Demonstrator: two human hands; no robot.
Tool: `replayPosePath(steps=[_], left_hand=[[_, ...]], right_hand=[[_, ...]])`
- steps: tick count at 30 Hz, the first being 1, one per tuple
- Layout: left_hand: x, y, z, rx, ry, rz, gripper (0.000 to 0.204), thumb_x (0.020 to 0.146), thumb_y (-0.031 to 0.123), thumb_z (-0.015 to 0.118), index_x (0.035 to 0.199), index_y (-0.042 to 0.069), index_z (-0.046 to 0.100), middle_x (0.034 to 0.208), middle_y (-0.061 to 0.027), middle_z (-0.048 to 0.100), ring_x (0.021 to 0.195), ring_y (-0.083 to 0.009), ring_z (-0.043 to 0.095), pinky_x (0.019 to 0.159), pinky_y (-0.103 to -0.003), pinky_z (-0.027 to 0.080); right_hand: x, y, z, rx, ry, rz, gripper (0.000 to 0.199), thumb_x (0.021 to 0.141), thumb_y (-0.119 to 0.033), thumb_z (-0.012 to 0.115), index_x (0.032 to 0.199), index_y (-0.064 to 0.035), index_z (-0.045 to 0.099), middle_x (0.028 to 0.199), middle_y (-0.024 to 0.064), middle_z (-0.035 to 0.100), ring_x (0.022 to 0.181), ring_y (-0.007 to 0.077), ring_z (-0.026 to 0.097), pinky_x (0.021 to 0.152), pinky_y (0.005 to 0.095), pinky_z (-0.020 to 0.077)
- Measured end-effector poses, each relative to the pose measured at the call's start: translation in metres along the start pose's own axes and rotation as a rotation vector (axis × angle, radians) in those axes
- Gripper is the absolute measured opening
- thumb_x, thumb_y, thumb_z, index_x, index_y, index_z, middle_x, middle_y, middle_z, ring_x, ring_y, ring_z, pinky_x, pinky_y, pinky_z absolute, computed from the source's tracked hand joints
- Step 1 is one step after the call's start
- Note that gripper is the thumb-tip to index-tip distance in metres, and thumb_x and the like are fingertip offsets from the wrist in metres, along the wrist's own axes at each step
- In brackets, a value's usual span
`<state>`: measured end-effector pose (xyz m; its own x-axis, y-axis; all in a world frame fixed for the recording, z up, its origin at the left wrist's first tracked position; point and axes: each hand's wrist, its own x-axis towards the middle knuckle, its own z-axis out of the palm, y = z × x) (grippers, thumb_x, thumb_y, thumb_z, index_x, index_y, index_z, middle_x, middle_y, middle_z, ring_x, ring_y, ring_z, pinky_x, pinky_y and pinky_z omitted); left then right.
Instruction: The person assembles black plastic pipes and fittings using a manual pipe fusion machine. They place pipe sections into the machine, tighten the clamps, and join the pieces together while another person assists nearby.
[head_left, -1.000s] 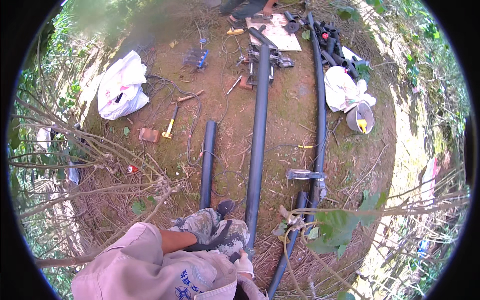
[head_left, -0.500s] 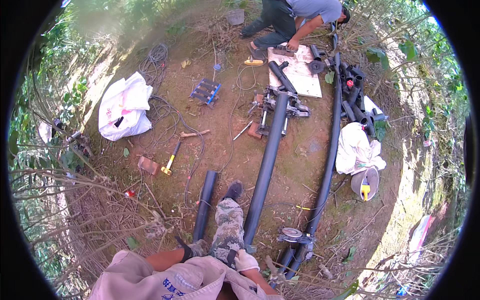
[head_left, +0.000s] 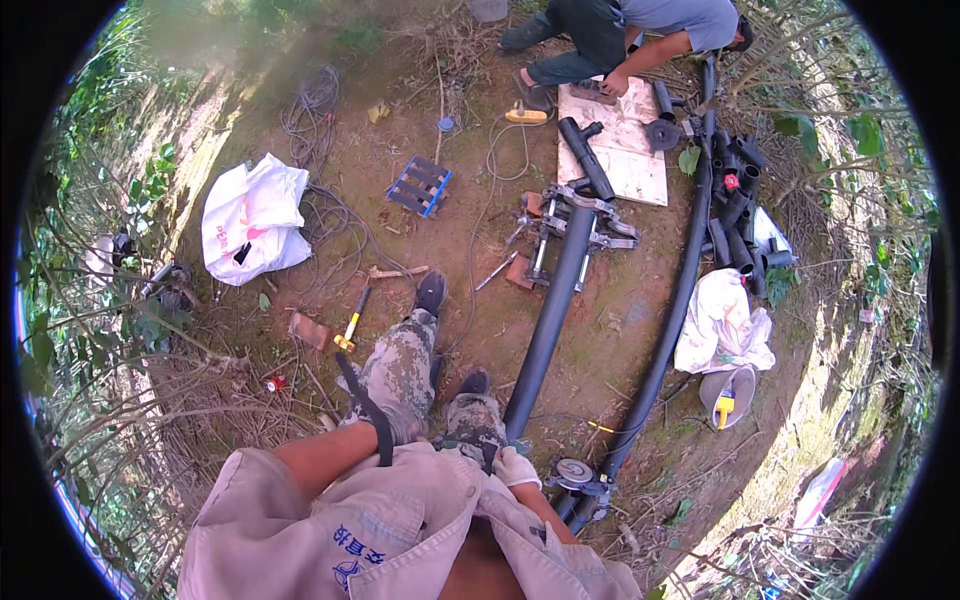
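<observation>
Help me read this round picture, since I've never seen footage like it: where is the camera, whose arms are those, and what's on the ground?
There is no machine here. A wide fisheye camera on a person's head looks down, so the edges bend and the person's own arms come in from below. The left hand is by the knee, next to a curved black strap; whether its fingers grip anything is unclear. The right hand, in a white glove, is at the near end of a long black pipe. A metal clamp frame grips that pipe farther up. A thinner black pipe, a white bag and a yellow-handled hammer lie on the bare earth. Another person crouches by a board.
</observation>
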<state>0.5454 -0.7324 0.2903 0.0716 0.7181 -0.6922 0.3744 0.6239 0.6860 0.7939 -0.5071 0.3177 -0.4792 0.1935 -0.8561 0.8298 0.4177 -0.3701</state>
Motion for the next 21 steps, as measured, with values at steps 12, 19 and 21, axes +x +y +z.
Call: replayPosePath(steps=[12, 19, 21], left_hand=[[0.054, -0.080, -0.269, 0.235, -0.280, 0.008, 0.026, 0.085, 0.033, 0.066, 0.097, 0.011, 0.073, 0.095, -0.0176, 0.073, 0.091, -0.0380, 0.070, 0.081, -0.045, 0.054], [-0.004, -0.082, -0.369, 0.425, -0.398, -0.140, 0.026, 0.086, 0.033, 0.066, 0.098, 0.012, 0.073, 0.096, -0.0172, 0.073, 0.092, -0.0380, 0.070, 0.082, -0.046, 0.054], [-0.011, -0.074, -0.389, 0.473, -0.416, -0.165, 0.026, 0.086, 0.033, 0.065, 0.099, 0.012, 0.073, 0.097, -0.0171, 0.073, 0.092, -0.0380, 0.069, 0.083, -0.046, 0.054]], right_hand=[[0.132, -0.165, -0.067, 0.313, 0.365, 0.135, 0.025, 0.098, -0.029, 0.052, 0.106, -0.0061, 0.060, 0.093, 0.0284, 0.068, 0.092, 0.0487, 0.066, 0.080, 0.0579, 0.0493], [0.135, -0.245, -0.102, 0.439, 0.460, 0.167, 0.024, 0.097, -0.030, 0.056, 0.100, -0.0078, 0.064, 0.092, 0.0245, 0.069, 0.090, 0.0464, 0.067, 0.079, 0.0570, 0.0499], [0.137, -0.252, -0.107, 0.456, 0.418, 0.203, 0.028, 0.097, -0.034, 0.056, 0.102, -0.0075, 0.065, 0.093, 0.0261, 0.069, 0.092, 0.0476, 0.067, 0.080, 0.0569, 0.0504]])
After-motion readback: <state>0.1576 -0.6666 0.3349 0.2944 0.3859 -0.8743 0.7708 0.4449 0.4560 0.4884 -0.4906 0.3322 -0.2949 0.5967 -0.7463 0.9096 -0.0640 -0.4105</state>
